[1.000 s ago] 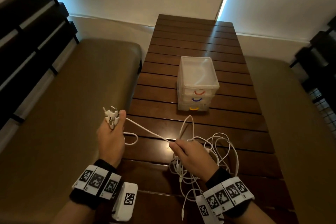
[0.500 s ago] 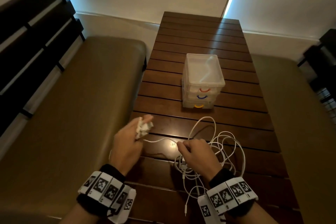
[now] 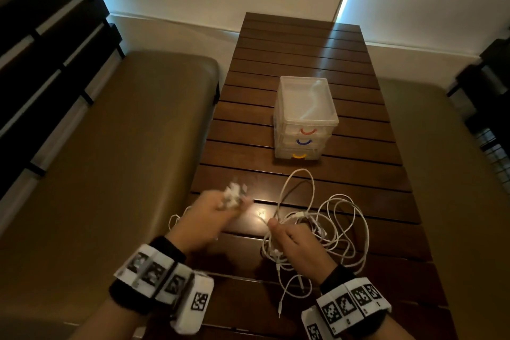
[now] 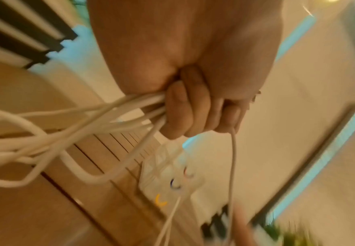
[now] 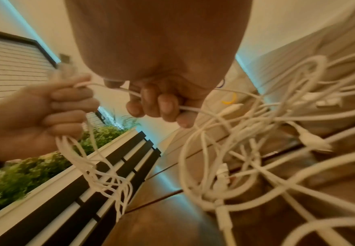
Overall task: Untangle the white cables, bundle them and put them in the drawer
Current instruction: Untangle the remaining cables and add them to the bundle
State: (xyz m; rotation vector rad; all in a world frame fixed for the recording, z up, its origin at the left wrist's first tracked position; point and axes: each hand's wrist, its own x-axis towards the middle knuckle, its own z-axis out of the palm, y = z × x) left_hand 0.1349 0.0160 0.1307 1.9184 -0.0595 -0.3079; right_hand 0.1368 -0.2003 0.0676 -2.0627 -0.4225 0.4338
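A tangle of white cables (image 3: 335, 225) lies on the slatted wooden table (image 3: 303, 44), in front of a clear plastic drawer unit (image 3: 305, 116) with red, blue and yellow handles, all drawers closed. My left hand (image 3: 231, 205) grips a bunch of coiled cable loops (image 4: 101, 116) with white plugs (image 3: 234, 195) sticking out on top. The loops (image 5: 103, 174) hang below the fist. My right hand (image 3: 273, 226) pinches one strand (image 5: 193, 109) at the tangle's left side. That strand runs a short way across to the left hand (image 5: 52, 109).
Brown cushioned benches flank the table, one on the left (image 3: 110, 160) and one on the right (image 3: 455, 174). A dark slatted backrest (image 3: 47, 44) stands at far left. The table beyond the drawer unit runs to a white wall.
My left hand has swung from out over the left bench in towards my right hand, and the strand between them has gone from long and taut to short. The right hand stays at the tangle.
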